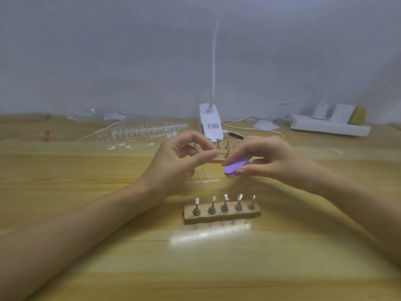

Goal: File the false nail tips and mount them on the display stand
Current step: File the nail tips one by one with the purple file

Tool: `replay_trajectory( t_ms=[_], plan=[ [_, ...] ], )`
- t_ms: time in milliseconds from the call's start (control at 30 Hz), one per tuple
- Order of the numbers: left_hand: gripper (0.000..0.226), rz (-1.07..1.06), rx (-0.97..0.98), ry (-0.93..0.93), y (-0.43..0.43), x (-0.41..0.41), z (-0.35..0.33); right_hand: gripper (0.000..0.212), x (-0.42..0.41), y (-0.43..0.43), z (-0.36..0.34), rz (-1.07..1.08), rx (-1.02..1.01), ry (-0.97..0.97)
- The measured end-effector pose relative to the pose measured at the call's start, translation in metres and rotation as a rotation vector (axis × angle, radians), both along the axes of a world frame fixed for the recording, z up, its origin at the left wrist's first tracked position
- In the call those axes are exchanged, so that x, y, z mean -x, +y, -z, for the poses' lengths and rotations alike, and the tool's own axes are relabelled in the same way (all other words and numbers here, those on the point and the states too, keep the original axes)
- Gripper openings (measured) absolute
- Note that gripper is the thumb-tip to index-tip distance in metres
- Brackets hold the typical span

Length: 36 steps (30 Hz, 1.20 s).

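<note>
L hand [180,158] pinches tiny clear plastic nail tip [213,153]; R hand [268,159] holds purple oval file [234,167]. Tip prob light, slippy: grip sides.

i can't judge the nail tip [212,153] pinched in the left hand [180,157]: too blurred. that hand also hides part of the far stand [223,146].

Seeing smooth pale wood in the table [86,257], glaring glossy at one patch — noting a rough, cork-like display stand [221,216] bearing shiny metal pegs [224,207]; finding a matt purple nail file [233,168], clear plastic nail tip strips [149,128], a smooth white plastic lamp base [210,124].
</note>
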<state>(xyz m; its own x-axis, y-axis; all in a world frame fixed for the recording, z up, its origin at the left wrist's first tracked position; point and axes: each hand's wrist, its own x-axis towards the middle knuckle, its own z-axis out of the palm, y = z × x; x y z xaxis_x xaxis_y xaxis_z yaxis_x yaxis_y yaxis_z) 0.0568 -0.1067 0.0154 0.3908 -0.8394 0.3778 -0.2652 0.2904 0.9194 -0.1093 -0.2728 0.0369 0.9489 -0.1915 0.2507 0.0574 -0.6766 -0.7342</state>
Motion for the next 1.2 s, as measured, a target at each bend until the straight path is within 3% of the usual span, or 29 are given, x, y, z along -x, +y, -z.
replay_trajectory(
  t_ms=[133,233,367,467,533,633,733,867,967,1100,1200],
  plan=[
    [0.008,-0.020,-0.013,-0.130,-0.005,0.002,0.005,0.032,-0.010,0.016,0.020,-0.003,-0.515,-0.078],
    [0.009,-0.062,-0.022,-0.109,-0.005,-0.003,0.007,0.038,-0.011,0.017,0.028,0.126,-0.774,-0.219],
    [0.011,-0.106,0.012,-0.173,-0.005,-0.004,0.007,0.034,-0.012,0.022,0.031,0.102,-0.683,-0.136],
    [0.008,-0.097,0.029,-0.343,-0.003,0.000,0.008,0.041,-0.014,0.022,0.028,0.161,-0.800,-0.253],
    [0.008,-0.116,0.046,-0.343,-0.003,0.000,0.007,0.046,-0.012,0.020,0.027,0.169,-0.831,-0.245],
    [0.011,-0.128,0.041,-0.358,-0.004,-0.001,0.007,0.048,-0.012,0.023,0.029,0.083,-0.697,-0.138],
    [0.012,-0.113,0.038,-0.370,-0.004,0.000,0.007,0.049,-0.013,0.021,0.027,0.179,-0.813,-0.260],
    [0.009,-0.134,0.035,-0.365,-0.003,0.000,0.007,0.052,-0.013,0.025,0.028,0.099,-0.682,-0.145],
    [0.011,-0.124,0.030,-0.363,-0.003,0.001,0.007,0.058,-0.013,0.022,0.028,0.183,-0.782,-0.263],
    [0.010,-0.121,0.037,-0.370,-0.004,0.000,0.007,0.060,-0.012,0.025,0.028,0.093,-0.659,-0.131],
    [0.010,-0.099,0.034,-0.378,-0.004,0.000,0.007,0.065,-0.013,0.022,0.029,0.179,-0.744,-0.246]
  ],
)
